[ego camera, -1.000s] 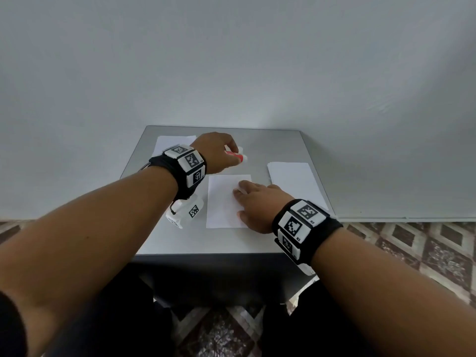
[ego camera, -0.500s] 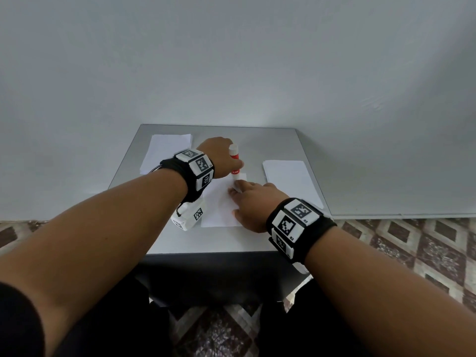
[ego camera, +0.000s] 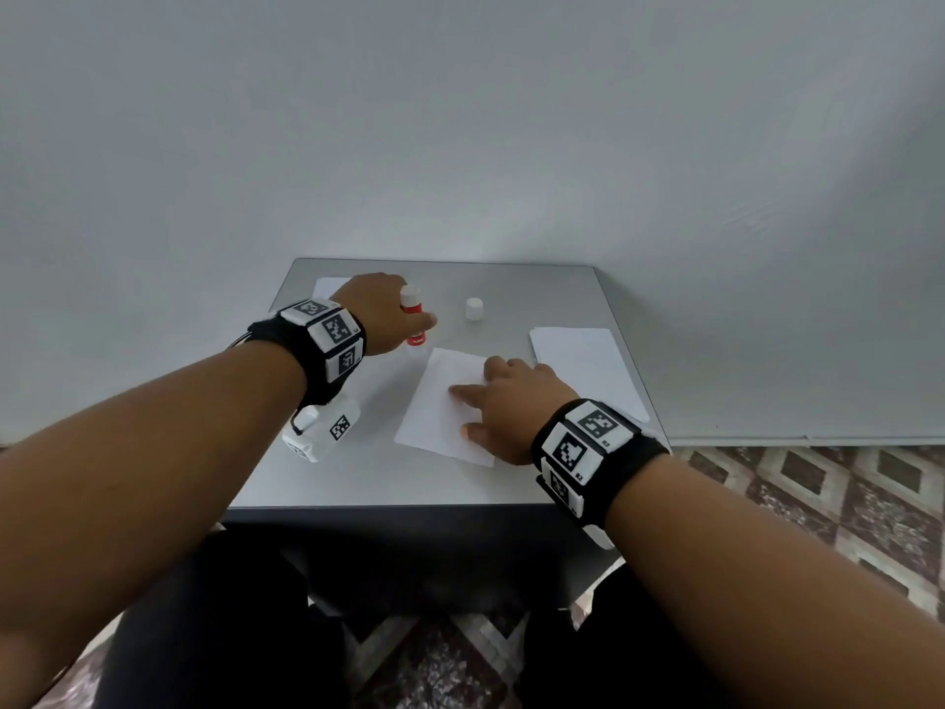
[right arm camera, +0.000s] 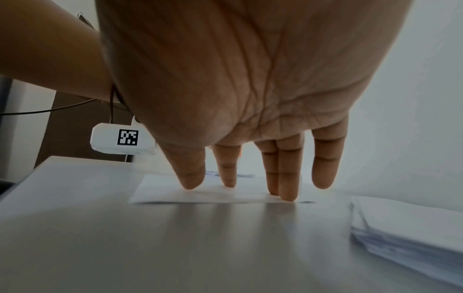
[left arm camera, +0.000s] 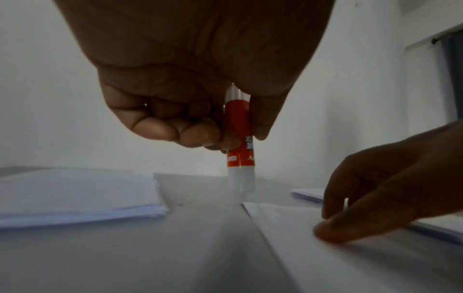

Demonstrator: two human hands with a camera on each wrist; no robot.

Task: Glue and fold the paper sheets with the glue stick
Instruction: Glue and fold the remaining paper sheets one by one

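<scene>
the left hand [ego camera: 381, 312] is curled round the glue stick [ego camera: 413, 319], fingers on one side of the red barrel and thumb on the other, holding it upright with its clear tip pointing down just past the far left corner of the paper sheet [ego camera: 440, 406]; in the left wrist view the glue stick [left arm camera: 240, 142] hangs right at that corner, and whether the tip touches the table [ego camera: 537, 294] or the sheet cannot be told. the right hand [ego camera: 511, 401] lies flat with straight, spread fingers [right arm camera: 288, 178] pressing the sheet [right arm camera: 200, 195] down onto the table, gripping nothing. the single sheet lies in the middle of the table, turned a little askew. a white cap [ego camera: 474, 308] stands alone toward the far side, well apart from the stick. one stack of paper [ego camera: 583, 365] sits at the right, another stack [left arm camera: 75, 198] at the far left behind the left hand. the sheet looks thin, light and limp, so it would probably slide or wrinkle under a dragged glue tip unless pinned close to the stroke; flat fingertips near the edge being glued look like the best hold. the stick seems rigid and light, with a smooth barrel, best taken mid-barrel as it is now, and its soft glue end probably wants gentle pressure.
</scene>
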